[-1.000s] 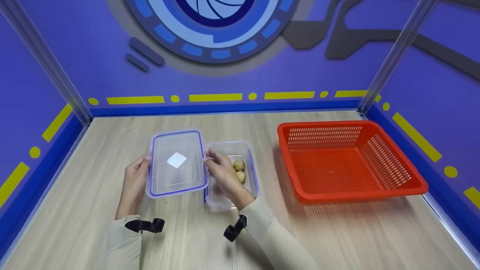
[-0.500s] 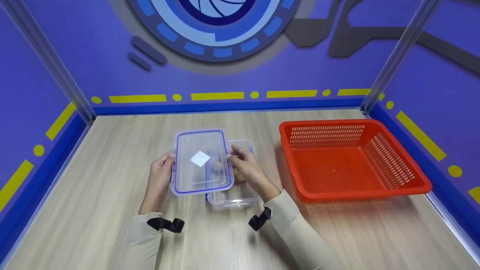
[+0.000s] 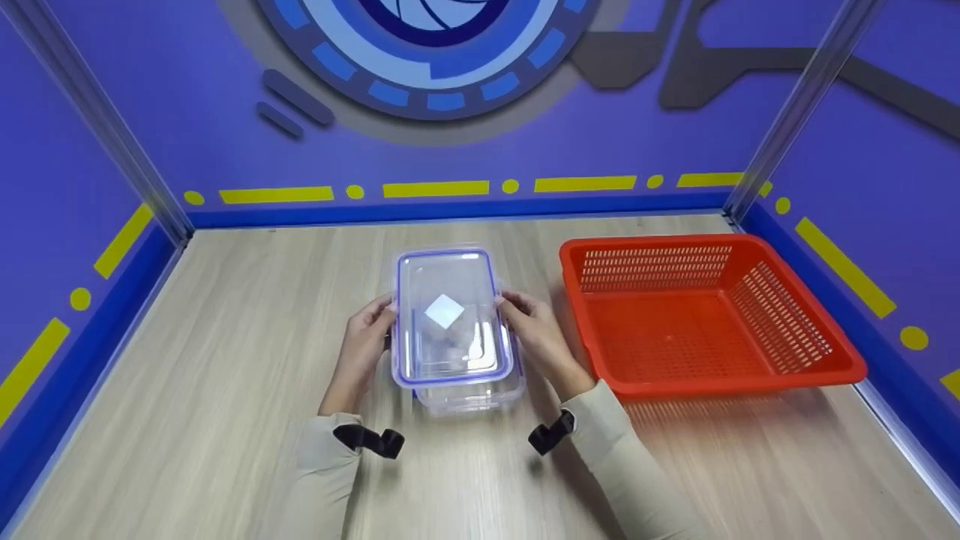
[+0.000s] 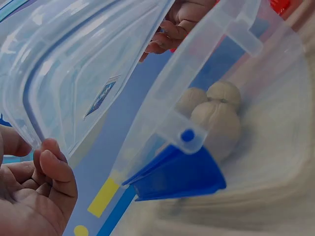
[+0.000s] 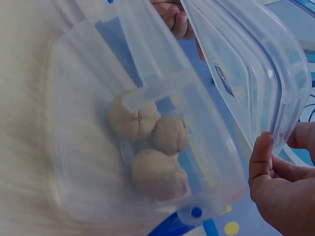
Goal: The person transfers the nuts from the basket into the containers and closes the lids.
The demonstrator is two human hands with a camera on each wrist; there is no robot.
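My left hand [image 3: 360, 349] and right hand [image 3: 544, 341] pinch opposite side edges of a clear lid [image 3: 450, 274] with a blue seal line and a white diamond label. Beneath it a clear plastic food container [image 3: 472, 403] stands on the table. Both wrist views show a gap between the lid and the container's rim [image 4: 147, 123]. Several walnuts [image 5: 133, 118] lie inside the container, blurred through the lid in the head view. A blue clip [image 4: 177, 174] hangs from the container's side in the left wrist view.
A red plastic basket [image 3: 667, 341] with slotted walls stands right of the container, close to my right forearm. The wooden table [image 3: 217, 337] is bounded by purple and blue panels [image 3: 450, 165] at the back and sides.
Both hands have carried the lid to the right, from beside the container to above it. It now covers most of the container in the head view.
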